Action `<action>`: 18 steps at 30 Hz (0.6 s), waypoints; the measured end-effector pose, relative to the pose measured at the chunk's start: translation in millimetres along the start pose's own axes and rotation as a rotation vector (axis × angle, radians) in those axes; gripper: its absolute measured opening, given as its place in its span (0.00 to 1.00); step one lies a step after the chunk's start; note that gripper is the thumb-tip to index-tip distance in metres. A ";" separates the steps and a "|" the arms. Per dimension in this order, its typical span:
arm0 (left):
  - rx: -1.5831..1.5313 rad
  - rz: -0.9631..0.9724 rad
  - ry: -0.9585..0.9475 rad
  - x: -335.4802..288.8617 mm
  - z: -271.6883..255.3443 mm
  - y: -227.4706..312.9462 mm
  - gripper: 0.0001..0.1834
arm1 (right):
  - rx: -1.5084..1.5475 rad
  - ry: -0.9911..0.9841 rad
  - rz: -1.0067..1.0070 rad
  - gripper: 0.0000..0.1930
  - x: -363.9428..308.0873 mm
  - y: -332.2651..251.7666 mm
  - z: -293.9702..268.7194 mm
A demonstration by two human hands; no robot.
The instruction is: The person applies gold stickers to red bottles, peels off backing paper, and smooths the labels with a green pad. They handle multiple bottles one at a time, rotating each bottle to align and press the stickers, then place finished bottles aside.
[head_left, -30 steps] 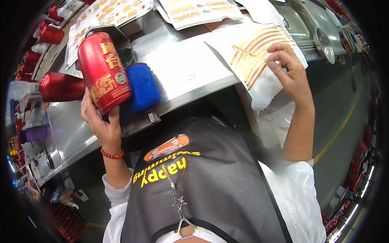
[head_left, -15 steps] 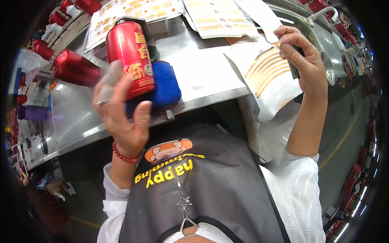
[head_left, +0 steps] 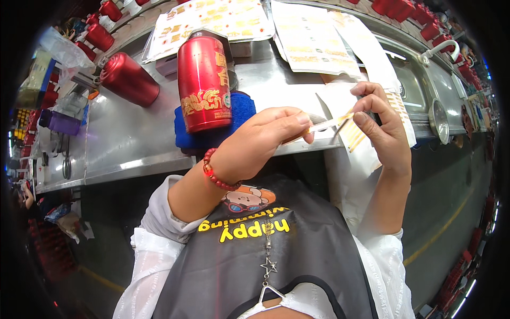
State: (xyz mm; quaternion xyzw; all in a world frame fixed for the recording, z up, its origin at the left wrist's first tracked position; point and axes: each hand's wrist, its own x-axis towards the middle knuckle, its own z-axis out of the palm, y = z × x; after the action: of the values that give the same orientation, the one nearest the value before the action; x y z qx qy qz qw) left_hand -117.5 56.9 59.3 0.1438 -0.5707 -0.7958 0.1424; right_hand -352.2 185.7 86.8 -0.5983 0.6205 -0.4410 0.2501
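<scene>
1. In the head view, I see the left hand (head_left: 276, 127) with its thumb and finger pinched on one end of a thin gold and white strip (head_left: 330, 124).
2. The right hand (head_left: 380, 122) pinches the other end, so the strip is in the air between the two hands, near the front edge of the metal table (head_left: 122, 135).
3. I see a big red bottle (head_left: 204, 87) tipped back on a blue cloth (head_left: 244, 106), left of the strip and apart from it.
4. The bottle hides part of the cloth, and the left wrist is just in front of it.
5. Another red bottle (head_left: 130, 80) lies on its side, farther left.
6. The right hand blocks part of my look at a white sheet with gold stripes (head_left: 366, 155).
7. Behind, I see papers with gold stickers (head_left: 212, 24) and a pale printed sheet (head_left: 313, 40).
8. A sink (head_left: 406, 87), a white tap (head_left: 441, 51) and a round metal dish (head_left: 439, 121) sit to the right.
</scene>
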 end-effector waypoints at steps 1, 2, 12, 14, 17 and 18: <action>0.017 -0.031 0.005 -3.6 -1.2 3.0 0.19 | 0.016 0.005 0.021 0.09 -1.2 4.1 1.5; 0.035 -0.062 0.011 -6.8 -1.7 8.3 0.20 | 0.044 0.016 0.049 0.09 -3.5 10.0 1.1; -0.136 -0.082 0.133 -19.7 -8.7 -5.4 0.24 | 0.054 0.058 0.046 0.07 -9.0 24.4 6.4; -0.113 -0.078 0.129 -18.5 -9.5 -5.4 0.23 | 0.048 0.057 0.057 0.07 -10.3 25.0 5.2; 0.001 -0.082 0.125 -14.8 -8.0 -4.8 0.21 | 0.066 0.069 0.074 0.05 -19.7 26.6 -2.6; 0.046 -0.087 0.107 -11.6 -6.5 -4.8 0.20 | 0.090 0.087 0.087 0.04 -27.0 28.2 -10.4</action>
State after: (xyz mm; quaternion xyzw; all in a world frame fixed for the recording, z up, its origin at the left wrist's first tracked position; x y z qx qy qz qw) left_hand -104.6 57.3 53.5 0.2140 -0.5738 -0.7791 0.1344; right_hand -371.4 211.3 62.1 -0.5393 0.6357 -0.4828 0.2683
